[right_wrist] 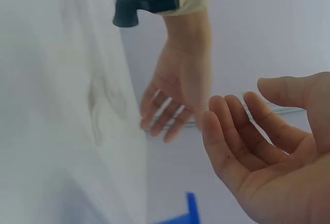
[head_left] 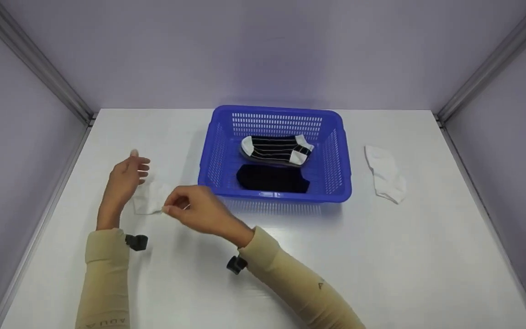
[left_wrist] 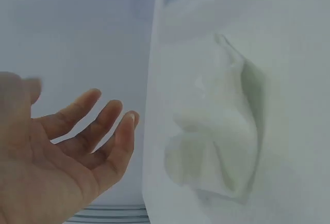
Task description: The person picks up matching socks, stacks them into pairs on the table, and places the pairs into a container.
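Note:
A white sock [head_left: 146, 203] lies crumpled on the white table, partly hidden by both hands in the head view. Seen from the left wrist, the same sock [left_wrist: 221, 131] is folded over itself. My left hand [head_left: 126, 177] hovers at its left with fingers spread and empty. On the other side is my right hand [head_left: 201, 210], its fingers loosely bent. From the right wrist camera, a gap shows between the thumb and fingers of the right hand [right_wrist: 268, 152], and nothing is held there.
A blue plastic basket [head_left: 274, 195] stands at the back centre. In it lie black-and-white striped socks [head_left: 272, 150] and a black sock [head_left: 272, 178]. Another white sock [head_left: 385, 174] lies right of the basket. Grey walls enclose the table's back and sides.

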Demonstrator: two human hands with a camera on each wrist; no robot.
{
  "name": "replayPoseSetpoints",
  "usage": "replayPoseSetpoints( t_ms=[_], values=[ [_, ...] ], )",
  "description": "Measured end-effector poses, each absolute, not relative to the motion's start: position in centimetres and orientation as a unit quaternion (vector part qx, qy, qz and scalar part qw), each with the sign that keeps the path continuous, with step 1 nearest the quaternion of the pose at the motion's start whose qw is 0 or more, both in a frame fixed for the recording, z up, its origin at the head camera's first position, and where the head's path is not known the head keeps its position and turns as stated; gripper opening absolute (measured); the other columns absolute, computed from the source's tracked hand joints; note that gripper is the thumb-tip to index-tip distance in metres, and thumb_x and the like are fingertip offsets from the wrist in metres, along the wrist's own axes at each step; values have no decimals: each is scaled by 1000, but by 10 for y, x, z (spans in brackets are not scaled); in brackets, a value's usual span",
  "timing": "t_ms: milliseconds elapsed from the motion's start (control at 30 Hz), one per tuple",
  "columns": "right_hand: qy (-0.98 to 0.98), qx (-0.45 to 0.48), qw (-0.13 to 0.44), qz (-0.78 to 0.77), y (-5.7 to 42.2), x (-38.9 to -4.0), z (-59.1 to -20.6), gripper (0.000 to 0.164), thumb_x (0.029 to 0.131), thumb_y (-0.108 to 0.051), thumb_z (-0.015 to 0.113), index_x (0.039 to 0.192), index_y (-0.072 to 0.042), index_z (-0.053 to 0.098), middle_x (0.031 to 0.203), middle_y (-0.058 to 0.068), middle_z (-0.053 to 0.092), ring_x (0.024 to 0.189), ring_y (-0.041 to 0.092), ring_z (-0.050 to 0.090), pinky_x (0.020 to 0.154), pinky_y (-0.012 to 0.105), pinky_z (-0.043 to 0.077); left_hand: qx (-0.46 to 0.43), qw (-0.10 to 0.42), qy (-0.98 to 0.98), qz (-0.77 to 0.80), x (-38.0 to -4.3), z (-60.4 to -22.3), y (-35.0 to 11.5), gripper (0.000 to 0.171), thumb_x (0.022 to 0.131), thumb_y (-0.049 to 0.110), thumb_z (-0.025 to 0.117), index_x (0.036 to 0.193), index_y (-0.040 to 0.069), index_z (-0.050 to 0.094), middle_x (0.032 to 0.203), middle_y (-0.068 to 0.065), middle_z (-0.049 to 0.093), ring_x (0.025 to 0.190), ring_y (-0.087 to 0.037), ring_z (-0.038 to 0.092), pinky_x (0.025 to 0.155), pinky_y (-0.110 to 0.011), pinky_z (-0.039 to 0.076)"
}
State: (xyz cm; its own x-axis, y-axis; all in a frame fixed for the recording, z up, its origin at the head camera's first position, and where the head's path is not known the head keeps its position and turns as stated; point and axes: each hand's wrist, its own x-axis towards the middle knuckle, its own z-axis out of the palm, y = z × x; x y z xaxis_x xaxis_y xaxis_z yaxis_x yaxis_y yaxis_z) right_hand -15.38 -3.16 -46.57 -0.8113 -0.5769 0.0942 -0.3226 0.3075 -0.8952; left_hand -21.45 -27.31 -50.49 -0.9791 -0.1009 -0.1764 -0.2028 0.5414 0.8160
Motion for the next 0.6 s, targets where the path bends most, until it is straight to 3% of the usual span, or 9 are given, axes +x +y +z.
replayPoseSetpoints(
  t_ms=[67, 133, 267, 367, 467, 600],
  values=[
    [806, -257, 138, -515, -46, -152, -482, 12, 100, -15, 71, 106, -6, 76, 104, 7, 78, 89, 2, 68, 80, 12, 53, -111, 43, 872, 474, -212, -513, -278, 87, 109, 64, 11, 147, -3, 53, 145, -29, 55, 139, -45, 53, 117, -57, 42],
    [815, -210, 147, -519, -60, -154, -498, 16, 98, -16, 73, 111, -6, 74, 112, 9, 77, 97, 8, 71, 83, 14, 53, -133, 28, 878, 460, -210, -520, -282, 84, 110, 60, 12, 147, -3, 53, 146, -30, 55, 142, -46, 50, 118, -60, 40],
    [800, -75, 190, -563, -79, -167, -525, 33, 96, -21, 76, 124, -6, 67, 131, 12, 70, 121, 21, 66, 99, 28, 54, -171, 31, 888, 426, -207, -532, -292, 68, 113, 47, 28, 149, -5, 51, 150, -31, 52, 142, -47, 49, 115, -61, 42],
    [749, 7, 238, -618, -85, -181, -539, 41, 96, -24, 76, 131, -7, 63, 138, 10, 64, 129, 24, 62, 109, 37, 51, -192, 56, 889, 412, -203, -540, -298, 62, 111, 41, 41, 151, -6, 47, 150, -33, 51, 137, -47, 52, 109, -57, 48],
    [676, 50, 275, -681, -87, -191, -549, 44, 98, -24, 73, 135, -7, 57, 137, 7, 60, 131, 24, 60, 114, 38, 49, -199, 79, 888, 408, -198, -545, -302, 63, 108, 37, 50, 153, -7, 44, 147, -35, 52, 132, -47, 56, 105, -54, 51],
    [608, 60, 299, -733, -88, -197, -556, 48, 97, -17, 71, 139, -5, 53, 122, 6, 64, 119, 21, 65, 113, 35, 51, -201, 95, 886, 407, -194, -546, -301, 68, 104, 33, 57, 155, -9, 39, 146, -37, 53, 131, -48, 58, 108, -56, 50]
  ],
)
